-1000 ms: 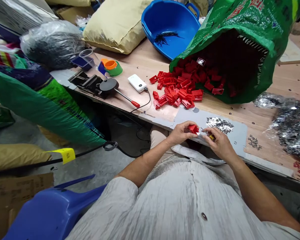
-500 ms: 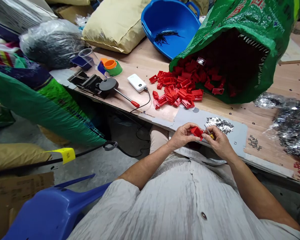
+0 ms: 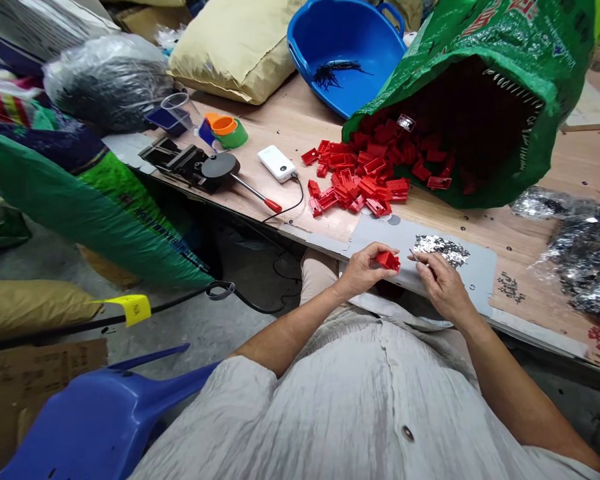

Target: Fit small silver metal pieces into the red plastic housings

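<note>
My left hand (image 3: 363,268) grips a small red plastic clip (image 3: 389,260) just above the table's near edge. My right hand (image 3: 441,283) sits a short gap to its right, fingers pinched round a thin metal tool (image 3: 414,255) whose tip points toward the clip. Beyond my hands, a heap of tiny silver metal parts (image 3: 440,246) lies on a grey sheet (image 3: 475,270). A pile of red clips (image 3: 365,175) spills from a green woven sack (image 3: 480,87) lying on its side.
A blue basin (image 3: 345,50) with dark bits stands at the back. A white power bank (image 3: 277,163), a black hand press with a red-tipped lever (image 3: 205,170) and orange and green cups (image 3: 225,130) sit left. Bags of silver parts (image 3: 580,253) lie right. A blue chair (image 3: 105,420) is below left.
My hands have drawn slightly apart. The red clip moved a little up and left with my left hand, and my right hand shifted toward the silver parts.
</note>
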`<state>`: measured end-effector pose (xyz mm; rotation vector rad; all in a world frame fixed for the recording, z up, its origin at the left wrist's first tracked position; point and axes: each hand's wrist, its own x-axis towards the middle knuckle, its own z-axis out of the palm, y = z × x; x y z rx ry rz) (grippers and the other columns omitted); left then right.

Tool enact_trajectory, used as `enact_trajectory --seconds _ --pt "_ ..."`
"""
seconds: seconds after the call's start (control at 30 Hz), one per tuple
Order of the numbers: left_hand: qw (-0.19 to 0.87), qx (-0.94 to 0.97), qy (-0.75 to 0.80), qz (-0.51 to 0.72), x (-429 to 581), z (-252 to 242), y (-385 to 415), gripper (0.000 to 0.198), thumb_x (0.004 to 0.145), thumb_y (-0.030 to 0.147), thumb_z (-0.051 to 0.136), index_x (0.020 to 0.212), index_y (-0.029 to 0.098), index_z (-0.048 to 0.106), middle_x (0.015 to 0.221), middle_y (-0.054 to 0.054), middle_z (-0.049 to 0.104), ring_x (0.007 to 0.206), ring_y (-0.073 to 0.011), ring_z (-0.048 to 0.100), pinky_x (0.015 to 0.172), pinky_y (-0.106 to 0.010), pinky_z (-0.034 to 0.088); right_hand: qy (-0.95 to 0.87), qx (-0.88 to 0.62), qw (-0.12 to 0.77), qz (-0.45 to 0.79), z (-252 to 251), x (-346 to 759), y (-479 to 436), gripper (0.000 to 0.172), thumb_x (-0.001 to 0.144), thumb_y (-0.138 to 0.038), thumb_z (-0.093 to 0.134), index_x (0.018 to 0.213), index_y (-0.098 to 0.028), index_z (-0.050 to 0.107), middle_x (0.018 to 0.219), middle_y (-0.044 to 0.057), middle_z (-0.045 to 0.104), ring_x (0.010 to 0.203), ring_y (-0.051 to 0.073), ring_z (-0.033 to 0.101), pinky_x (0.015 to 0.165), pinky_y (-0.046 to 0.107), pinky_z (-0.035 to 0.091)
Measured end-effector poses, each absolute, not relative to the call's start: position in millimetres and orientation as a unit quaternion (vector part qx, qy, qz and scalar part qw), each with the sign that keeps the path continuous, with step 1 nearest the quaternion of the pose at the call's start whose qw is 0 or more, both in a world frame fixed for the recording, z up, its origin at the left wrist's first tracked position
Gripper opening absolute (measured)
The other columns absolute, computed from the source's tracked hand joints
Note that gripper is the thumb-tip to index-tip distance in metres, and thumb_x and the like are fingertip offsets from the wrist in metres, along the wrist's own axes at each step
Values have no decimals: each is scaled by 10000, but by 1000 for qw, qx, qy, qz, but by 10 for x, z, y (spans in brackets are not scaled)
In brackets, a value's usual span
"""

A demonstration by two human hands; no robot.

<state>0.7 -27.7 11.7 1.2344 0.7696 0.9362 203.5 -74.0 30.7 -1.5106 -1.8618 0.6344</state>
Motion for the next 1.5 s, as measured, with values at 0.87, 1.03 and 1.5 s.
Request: enact_trajectory --seconds 0.87,1.03,1.5 --pt "432 790 335 279 -105 52 35 356 747 267 750 1090 188 697 965 -2 729 947 -170 675 1127 -363 381 -792 -530 259 155 86 1983 -707 182 937 -213 525 1041 -215 675 980 49 721 871 182 685 760 313 522" --pt "439 783 344 274 -113 57 23 326 763 251 730 1081 187 695 1016 -20 733 945 -170 679 945 -277 479 -800 -534 239 133 87 1968 -724 181 964 -237 511 1037 -218 675 966 48 714 855 176 676 718 287 496" --pt "471 716 403 322 -42 66 -144 314 725 265 757 1022 188 690 960 -23 728 874 -162 660 833 -249 483 -746 -605 240 140 149 1718 -844 177 964 -237 486 1016 -206 652 966 60 700 847 196 653 719 302 473"
